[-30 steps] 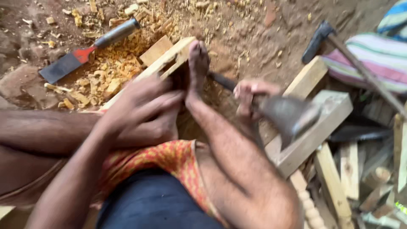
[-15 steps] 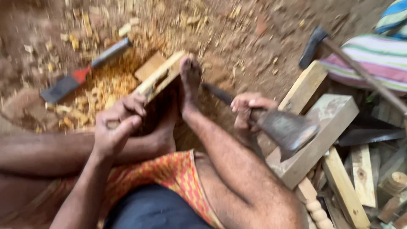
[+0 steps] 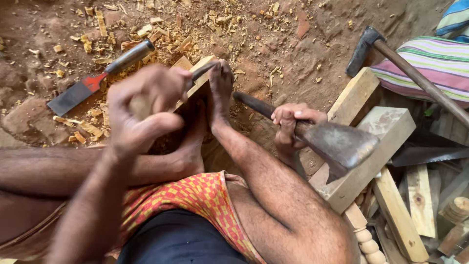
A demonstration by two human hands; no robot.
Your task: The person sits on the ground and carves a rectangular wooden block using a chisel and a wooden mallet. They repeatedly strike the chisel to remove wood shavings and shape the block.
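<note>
Raised now, left hand (image 3: 146, 105) fingers grasp a chisel (image 3: 195, 73); right hand (image 3: 288, 127) grips the axe (image 3: 337, 142) beside planks (image 3: 386, 129).

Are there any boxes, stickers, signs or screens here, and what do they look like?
None: no package, label, sign or screen shows.
The left hand grips a chisel over a wooden piece held by the feet.
The right hand holds a hatchet.
A red-banded chisel lies on the dirt among wood chips.
</note>
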